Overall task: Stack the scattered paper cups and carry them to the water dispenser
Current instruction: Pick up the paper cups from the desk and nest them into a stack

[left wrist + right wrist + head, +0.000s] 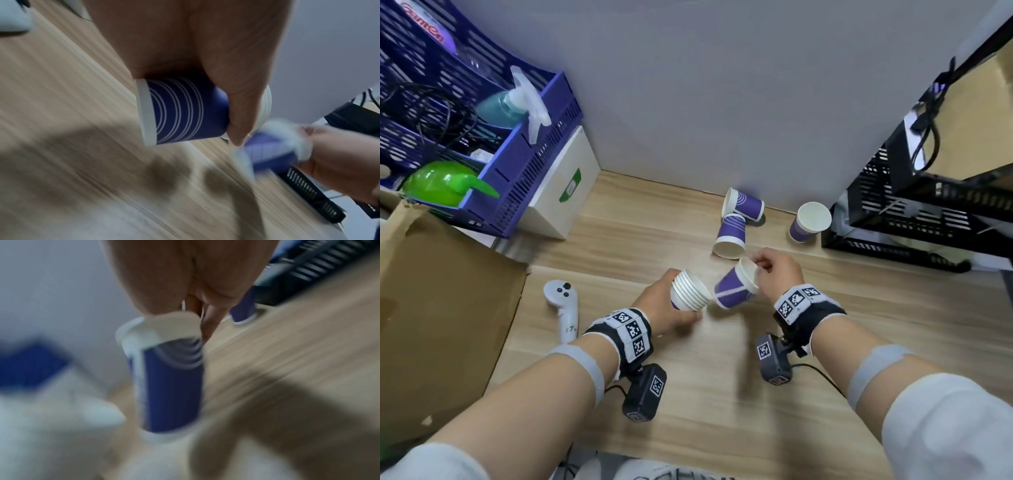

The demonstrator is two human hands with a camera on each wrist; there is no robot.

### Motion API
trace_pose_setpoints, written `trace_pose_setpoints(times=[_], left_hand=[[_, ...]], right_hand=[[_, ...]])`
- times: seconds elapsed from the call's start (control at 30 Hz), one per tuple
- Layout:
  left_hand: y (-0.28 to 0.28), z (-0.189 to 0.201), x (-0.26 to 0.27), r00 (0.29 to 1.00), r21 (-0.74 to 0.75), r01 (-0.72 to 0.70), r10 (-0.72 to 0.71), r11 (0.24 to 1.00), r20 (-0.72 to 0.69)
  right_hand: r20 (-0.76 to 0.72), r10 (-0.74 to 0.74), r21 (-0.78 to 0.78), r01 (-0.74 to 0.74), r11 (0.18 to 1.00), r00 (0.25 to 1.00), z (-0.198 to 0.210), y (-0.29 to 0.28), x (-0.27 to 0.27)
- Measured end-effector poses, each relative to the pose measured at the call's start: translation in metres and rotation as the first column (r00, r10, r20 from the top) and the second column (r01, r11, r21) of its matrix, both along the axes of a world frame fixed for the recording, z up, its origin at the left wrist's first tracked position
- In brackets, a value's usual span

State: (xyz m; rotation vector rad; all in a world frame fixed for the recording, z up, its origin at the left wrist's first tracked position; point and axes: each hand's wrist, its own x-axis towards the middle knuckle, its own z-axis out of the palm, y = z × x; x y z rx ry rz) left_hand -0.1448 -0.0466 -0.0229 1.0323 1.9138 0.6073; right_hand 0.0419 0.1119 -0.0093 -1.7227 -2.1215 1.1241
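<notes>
Head view: pale wood desk (688, 394) against grey wall (722, 85), blue basket (527, 164) upper left, black crate (914, 219) right. Centre frame, left hand (664, 305) wrapped round nested cup stack (690, 291), mouths tilted up-right; right hand (777, 274) pinching single cup (736, 286) by its rim, base aimed lower left at stack, just apart. Three loose cups (732, 236) beyond.

Upper left: blue crate (530, 171) w/ spray bottle (517, 102), green can (445, 185), cables. White box (565, 192) beside it. Cardboard (441, 308) left; controller (563, 305) on bench (722, 394). Black crate (914, 219) right.
</notes>
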Motion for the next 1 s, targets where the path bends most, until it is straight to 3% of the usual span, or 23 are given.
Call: trace_pose_setpoints(times=[0.07, 0.13, 0.33, 0.53, 0.63, 0.73, 0.9, 1.0], left_hand=[[0.005, 0.002, 0.004, 1.000, 0.021, 0.024, -0.024, 0.999, 0.007], [0.010, 0.007, 0.010, 0.999, 0.051, 0.054, -0.054, 0.997, 0.000], [0.020, 0.018, 0.016, 0.999, 0.142, 0.051, -0.049, 0.989, -0.013], [0.019, 0.021, 0.017, 0.997, 0.155, 0.068, -0.060, 0.986, -0.055], [0.022, 0.021, 0.025, 0.997, 0.163, 0.082, -0.080, 0.983, -0.020], [0.026, 0.020, 0.031, 0.998, 0.175, 0.055, -0.059, 0.983, 0.021], [0.034, 0.014, 0.035, 0.998, 0.171, 0.008, -0.017, 0.985, 0.054], [0.033, 0.009, 0.033, 0.999, 0.152, -0.018, 0.011, 0.988, 0.048]], right_hand=[[-0.133, -0.116, -0.025, 0.113, 0.993, 0.984, 0.006, 0.008, 0.001], [-0.202, -0.129, -0.048, 0.122, 0.991, 0.971, 0.011, 0.011, 0.000], [-0.190, -0.034, 0.034, 0.041, 0.999, 0.981, 0.025, 0.003, -0.005], [-0.187, 0.080, -0.007, -0.083, 0.997, 0.979, 0.039, -0.010, -0.004], [-0.217, 0.144, -0.163, -0.181, 0.970, 0.965, 0.038, -0.020, -0.014], [-0.377, 0.042, -0.375, -0.193, 0.907, 0.925, 0.044, -0.017, -0.027], [-0.341, 0.225, -0.393, -0.356, 0.848, 0.913, 0.048, -0.033, -0.041], [-0.330, 0.213, -0.477, -0.357, 0.803, 0.920, 0.038, -0.028, -0.046]])
